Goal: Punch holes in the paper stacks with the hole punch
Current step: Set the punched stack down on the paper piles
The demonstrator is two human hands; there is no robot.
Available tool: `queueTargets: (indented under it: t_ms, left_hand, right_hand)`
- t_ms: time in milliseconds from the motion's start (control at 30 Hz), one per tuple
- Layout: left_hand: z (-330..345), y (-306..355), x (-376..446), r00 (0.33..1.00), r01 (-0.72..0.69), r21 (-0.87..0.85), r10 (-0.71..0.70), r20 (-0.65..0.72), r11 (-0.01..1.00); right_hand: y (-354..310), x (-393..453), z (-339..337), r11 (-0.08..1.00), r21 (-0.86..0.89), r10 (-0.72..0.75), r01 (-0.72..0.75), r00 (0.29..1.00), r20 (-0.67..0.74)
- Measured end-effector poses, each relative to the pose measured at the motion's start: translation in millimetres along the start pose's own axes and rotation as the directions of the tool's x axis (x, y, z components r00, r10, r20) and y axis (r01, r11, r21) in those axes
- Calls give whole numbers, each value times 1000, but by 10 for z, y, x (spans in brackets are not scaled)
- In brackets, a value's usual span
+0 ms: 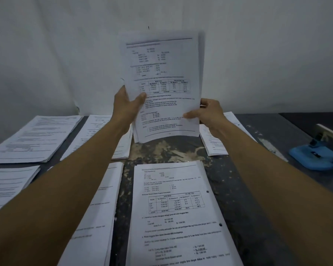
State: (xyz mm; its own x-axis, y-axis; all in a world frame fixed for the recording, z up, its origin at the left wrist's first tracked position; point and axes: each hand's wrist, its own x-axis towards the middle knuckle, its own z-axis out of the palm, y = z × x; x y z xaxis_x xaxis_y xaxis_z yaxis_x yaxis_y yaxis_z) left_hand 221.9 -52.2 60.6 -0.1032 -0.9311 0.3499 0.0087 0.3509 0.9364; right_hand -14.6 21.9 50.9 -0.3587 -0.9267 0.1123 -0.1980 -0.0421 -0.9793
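A paper stack stands upright above the desk, pinched at its lower edges by both hands. The left hand clamps the left edge, thumb across the printed face and fingers behind; the right hand grips the lower right corner the same way, thumb in front. The grip sits low on the sheets, so most of the stack rises above the hands toward the pale wall, while its bottom edge hangs just over the worn, mottled desk surface. The sheets fan slightly at the top right.

Directly below the raised stack, nearer the camera, lies a punched stack flat on the desk, two dark holes visible along its right margin. To its left rests another stack, partly hidden by the left forearm. Further stacks lie around: a far-left stack, a stack behind the left wrist, one at the left edge, and one behind the right wrist.

The blue hole punch sits at the desk's right side, well apart from both hands, with a pale lever that appears raised, though the frame edge cuts it off.
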Motion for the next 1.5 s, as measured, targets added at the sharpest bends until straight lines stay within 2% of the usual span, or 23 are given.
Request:
queueTargets:
  t_ms: [100,367,700,933,1100,1300,1500]
  left_hand:
    - [-3,-13,-2,1000,9,1,-9,-3,1000]
    - [-57,-89,-41,1000,-5,25,6,-6,1000]
    - [-61,55,-47,997,-79,21,79,13,997]
    - [-10,131,-62,991,-128,16,128,-25,992]
    - [-4,48,-107,994,-106,24,106,-18,994]
    - [-23,137,-65,991,-125,10,125,-55,992]
    - [-57,-73,-157,999,-41,-32,40,-7,999]
  right_hand:
    - [23,-10,11,999,-39,4,-3,1000,16]
    - [35,-13,41,999,12,-46,46,999,19]
    - [-98,-17,116,996,31,-78,79,997,-16]
    - [-169,-35,144,988,53,-142,147,986,-83]
    - [-68,-65,164,993,72,-86,92,993,-77]
    - [-194,-47,123,989,50,-132,137,987,-91]
    - [23,-94,131,998,60,-19,22,999,-41]
